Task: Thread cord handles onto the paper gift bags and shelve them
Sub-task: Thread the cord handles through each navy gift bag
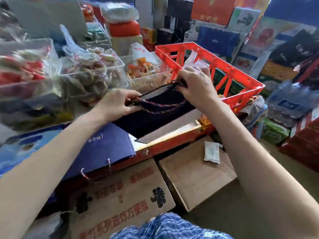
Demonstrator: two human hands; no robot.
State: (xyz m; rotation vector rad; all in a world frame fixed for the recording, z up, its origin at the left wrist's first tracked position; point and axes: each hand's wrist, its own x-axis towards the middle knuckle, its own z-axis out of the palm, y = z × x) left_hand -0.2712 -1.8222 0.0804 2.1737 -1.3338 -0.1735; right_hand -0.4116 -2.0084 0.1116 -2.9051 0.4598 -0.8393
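A flat dark navy paper gift bag lies tilted over a red box, its mouth turned away from me. My left hand pinches the left end of the bag's top edge. My right hand grips the right end of that edge. A twisted red, white and blue cord handle loops across the bag's face between both hands. A stack of lighter blue gift bags with cord handles hanging from their near edge lies under my left forearm.
An orange plastic crate stands right behind the bag. Clear bins of wrapped snacks fill the left. Cardboard cartons sit below, one carrying a small white packet. Stacked boxes and bottled water packs crowd the right.
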